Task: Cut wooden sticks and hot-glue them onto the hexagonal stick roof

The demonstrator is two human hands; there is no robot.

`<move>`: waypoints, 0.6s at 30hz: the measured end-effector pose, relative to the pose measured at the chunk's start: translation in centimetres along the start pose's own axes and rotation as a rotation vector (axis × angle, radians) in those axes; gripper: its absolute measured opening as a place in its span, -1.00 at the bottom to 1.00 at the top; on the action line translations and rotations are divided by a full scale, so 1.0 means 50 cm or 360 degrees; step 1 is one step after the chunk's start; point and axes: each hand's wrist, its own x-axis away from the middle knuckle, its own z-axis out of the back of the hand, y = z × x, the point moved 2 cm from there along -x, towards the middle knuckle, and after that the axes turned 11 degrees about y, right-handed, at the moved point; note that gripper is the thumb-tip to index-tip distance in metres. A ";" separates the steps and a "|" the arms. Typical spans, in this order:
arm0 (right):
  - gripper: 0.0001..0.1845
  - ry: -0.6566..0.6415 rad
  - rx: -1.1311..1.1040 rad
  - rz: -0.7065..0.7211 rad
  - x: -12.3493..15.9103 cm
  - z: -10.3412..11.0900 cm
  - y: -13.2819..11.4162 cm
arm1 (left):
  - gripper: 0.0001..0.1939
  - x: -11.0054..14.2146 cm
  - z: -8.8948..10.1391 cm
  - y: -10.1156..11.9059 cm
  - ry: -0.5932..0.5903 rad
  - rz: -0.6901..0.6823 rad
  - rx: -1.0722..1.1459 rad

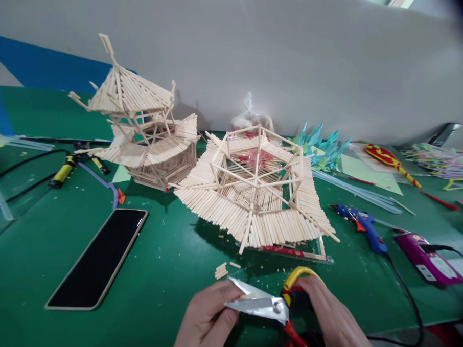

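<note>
My right hand grips the yellow and red handles of a pair of scissors at the near table edge. Their silver blades point left, slightly apart. My left hand pinches a thin wooden stick that lies between the blades. Just beyond the hands stands a wide roof-shaped model of wooden sticks on a clear base. A taller two-tier stick pagoda stands behind it to the left. A few cut stick pieces lie on the green table.
A black phone lies face up at the left. A blue glue gun and a purple device with a cable sit at the right. Yellow-handled tools, clear glue sticks, teal paper shapes and coloured craft bits line the back by a white wall.
</note>
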 end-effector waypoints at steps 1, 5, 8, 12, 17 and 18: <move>-0.38 -0.0011 -0.0022 0.0002 -0.002 0.000 -0.002 | -0.75 -0.001 -0.002 0.002 -0.0010 -0.0033 -0.0017; -0.45 -0.0042 -0.0084 -0.0003 -0.012 0.002 -0.012 | -0.74 -0.004 0.003 -0.005 -0.0042 -0.0177 -0.0090; -0.51 -0.0062 -0.0123 -0.0001 -0.018 0.003 -0.019 | -0.77 -0.007 0.013 -0.016 -0.0162 -0.0327 -0.0175; -0.52 -0.0092 -0.0162 0.0003 -0.022 0.003 -0.024 | -0.77 -0.011 0.022 -0.019 -0.0402 -0.0601 -0.0241; -0.44 -0.0150 -0.0203 -0.0007 -0.019 -0.002 -0.020 | -0.76 -0.013 0.025 -0.016 -0.0407 -0.0788 -0.0294; -0.45 -0.0167 -0.0212 -0.0013 -0.018 -0.005 -0.018 | -0.76 -0.013 0.025 -0.017 -0.0403 -0.0797 -0.0306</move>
